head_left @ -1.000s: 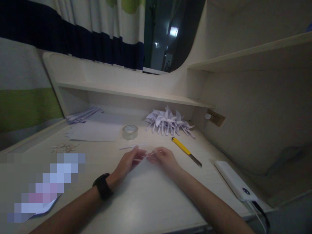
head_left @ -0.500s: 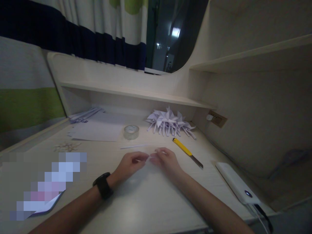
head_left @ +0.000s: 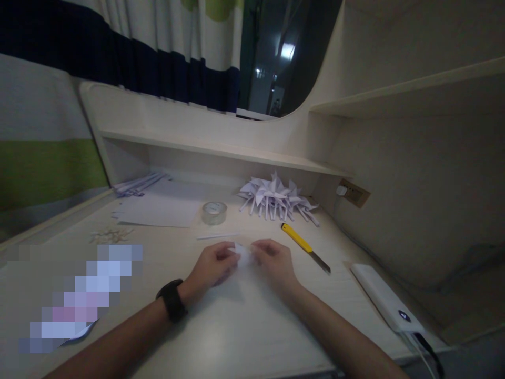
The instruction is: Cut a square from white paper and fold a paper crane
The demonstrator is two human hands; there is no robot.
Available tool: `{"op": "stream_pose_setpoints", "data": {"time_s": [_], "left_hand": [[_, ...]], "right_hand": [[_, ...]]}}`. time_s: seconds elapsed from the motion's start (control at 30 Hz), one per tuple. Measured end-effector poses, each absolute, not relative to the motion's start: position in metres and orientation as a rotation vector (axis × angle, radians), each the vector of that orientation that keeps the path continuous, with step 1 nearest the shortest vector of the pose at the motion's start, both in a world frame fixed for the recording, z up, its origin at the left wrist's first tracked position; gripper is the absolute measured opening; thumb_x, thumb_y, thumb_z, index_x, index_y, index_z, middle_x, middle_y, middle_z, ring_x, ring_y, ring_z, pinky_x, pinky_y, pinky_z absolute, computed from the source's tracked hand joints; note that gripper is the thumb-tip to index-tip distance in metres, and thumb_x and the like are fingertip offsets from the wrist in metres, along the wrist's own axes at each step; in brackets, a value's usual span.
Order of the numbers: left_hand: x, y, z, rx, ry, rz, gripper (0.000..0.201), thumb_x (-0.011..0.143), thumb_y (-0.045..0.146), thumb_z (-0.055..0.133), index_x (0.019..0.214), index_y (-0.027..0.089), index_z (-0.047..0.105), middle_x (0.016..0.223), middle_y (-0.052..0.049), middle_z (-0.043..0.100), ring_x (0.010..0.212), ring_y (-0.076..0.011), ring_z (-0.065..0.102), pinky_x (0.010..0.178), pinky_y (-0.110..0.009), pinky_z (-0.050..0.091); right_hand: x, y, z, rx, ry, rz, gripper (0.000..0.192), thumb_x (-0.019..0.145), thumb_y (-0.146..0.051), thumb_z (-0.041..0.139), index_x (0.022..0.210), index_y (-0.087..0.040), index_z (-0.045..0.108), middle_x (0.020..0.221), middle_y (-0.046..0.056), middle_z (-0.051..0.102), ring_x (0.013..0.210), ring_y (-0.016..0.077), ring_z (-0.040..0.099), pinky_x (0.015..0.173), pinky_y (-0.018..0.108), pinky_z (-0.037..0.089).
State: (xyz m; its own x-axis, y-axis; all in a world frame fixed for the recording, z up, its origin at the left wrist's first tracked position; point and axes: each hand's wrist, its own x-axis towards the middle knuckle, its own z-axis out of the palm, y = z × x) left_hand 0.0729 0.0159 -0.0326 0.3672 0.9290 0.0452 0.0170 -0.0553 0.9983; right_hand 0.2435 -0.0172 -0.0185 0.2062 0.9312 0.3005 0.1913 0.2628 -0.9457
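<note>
Desk (head_left: 236, 337): pale laminate, smooth. Near edge runs bottom right, low shelf closes off the back, side wall panel on the right. Bare surface between forearms and out to the near edge; back half is crowded.

Left hand (head_left: 213, 266) and right hand (head_left: 274, 263) sit side by side at desk centre, knuckles up, fingertips turned in toward each other. Between them a small white paper piece (head_left: 242, 253), thin, creased, both hands pinching it at the fingertips; exact grip points hidden. Paper sits just above or on the desk, can't tell which. Black watch (head_left: 172, 301) on the left wrist.

Just beyond the hands: thin white paper strip (head_left: 218, 236), flat. Further back: clear tape roll (head_left: 214, 212), flat white sheets (head_left: 158, 210), pile of spiky folded paper shapes (head_left: 276, 199). Right of the right hand: yellow utility knife (head_left: 305, 247), blade out, apart from the fingers. White power bank (head_left: 389, 302) near the right edge, cable attached.
</note>
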Motion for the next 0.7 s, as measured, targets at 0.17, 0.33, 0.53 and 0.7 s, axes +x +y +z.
{"op": "stream_pose_setpoints", "data": {"time_s": [0.17,0.33,0.53,0.7], "left_hand": [[0.074,0.010,-0.019,1.571,0.928,0.926,0.029,0.074,0.041,0.061,0.059,0.016,0.056,0.051,0.001,0.054,0.045,-0.0108,0.048,0.042,-0.021,0.035],[0.073,0.012,-0.021,1.569,0.910,0.958,0.022,0.072,0.036,0.063,0.065,0.016,0.058,0.057,-0.001,0.061,0.051,-0.0132,0.055,0.047,-0.023,0.041],[0.074,0.015,-0.034,1.473,0.944,0.926,0.027,0.071,0.038,0.065,0.084,0.014,0.061,0.064,-0.003,0.064,0.046,-0.0121,0.054,0.038,-0.019,0.035],[0.074,0.010,-0.025,1.573,0.918,0.893,0.030,0.075,0.041,0.058,0.060,0.015,0.055,0.051,0.003,0.050,0.039,-0.0073,0.042,0.034,-0.017,0.027]], "right_hand": [[0.241,-0.027,-0.016,-1.217,-1.619,0.438,0.011,0.077,-0.025,0.065,0.082,-0.020,0.073,0.077,0.005,0.073,0.068,0.0191,0.067,0.062,0.028,0.052],[0.246,-0.027,-0.023,-1.172,-1.809,0.143,0.017,0.081,-0.017,0.059,0.089,-0.021,0.072,0.085,0.005,0.074,0.075,0.0193,0.069,0.071,0.028,0.053],[0.249,-0.026,-0.032,-1.153,-1.939,-0.076,0.019,0.084,-0.016,0.054,0.095,-0.019,0.069,0.086,0.007,0.073,0.076,0.0181,0.069,0.072,0.026,0.053],[0.248,-0.027,-0.030,-1.118,-1.985,-0.156,0.017,0.084,-0.017,0.054,0.095,-0.018,0.067,0.085,0.007,0.073,0.076,0.0179,0.068,0.072,0.026,0.054]]}}
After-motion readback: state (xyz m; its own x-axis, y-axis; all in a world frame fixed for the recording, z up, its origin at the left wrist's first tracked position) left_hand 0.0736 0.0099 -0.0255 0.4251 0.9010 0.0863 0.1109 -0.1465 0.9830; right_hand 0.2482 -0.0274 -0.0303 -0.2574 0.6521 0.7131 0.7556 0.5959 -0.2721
